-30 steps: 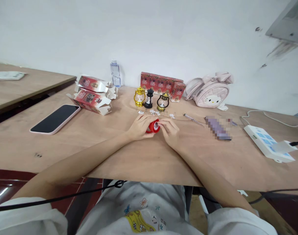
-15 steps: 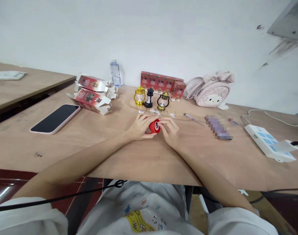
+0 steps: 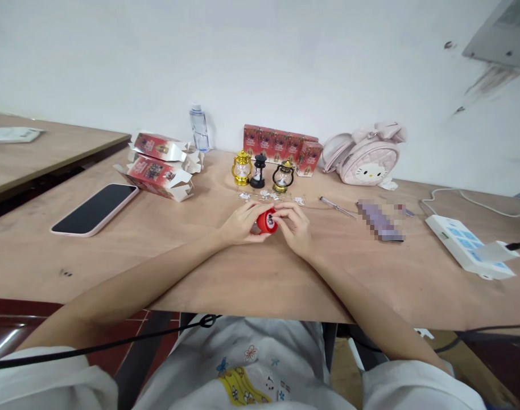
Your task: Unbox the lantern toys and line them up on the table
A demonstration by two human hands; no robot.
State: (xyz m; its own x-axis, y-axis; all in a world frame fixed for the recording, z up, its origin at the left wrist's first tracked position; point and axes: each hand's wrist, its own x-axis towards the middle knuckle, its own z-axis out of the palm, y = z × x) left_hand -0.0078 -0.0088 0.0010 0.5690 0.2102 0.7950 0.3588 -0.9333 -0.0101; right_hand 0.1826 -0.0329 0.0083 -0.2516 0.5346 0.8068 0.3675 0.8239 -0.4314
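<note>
My left hand (image 3: 242, 223) is wrapped round a small red lantern (image 3: 262, 224), which lies tilted with its round base turned to the right. Fingers of my right hand (image 3: 294, 226) are pinched together at the open base, where small metal parts show; whatever they hold is too small to make out. Just beyond my hands stand a gold lantern (image 3: 242, 169), a black lantern (image 3: 258, 172) and a black-and-bronze lantern (image 3: 283, 177). Small white pieces (image 3: 266, 195) lie scattered in front of them.
Opened red boxes (image 3: 151, 173) and a phone (image 3: 95, 209) lie at left, with a bottle (image 3: 199, 128) behind. Closed red boxes (image 3: 281, 145) line the wall beside a pink bag (image 3: 368, 162). At right are a screwdriver (image 3: 337, 206) and a power strip (image 3: 467, 245).
The whole view has shifted slightly. Both hands stay at the red lantern, with the right fingers still at its base.
</note>
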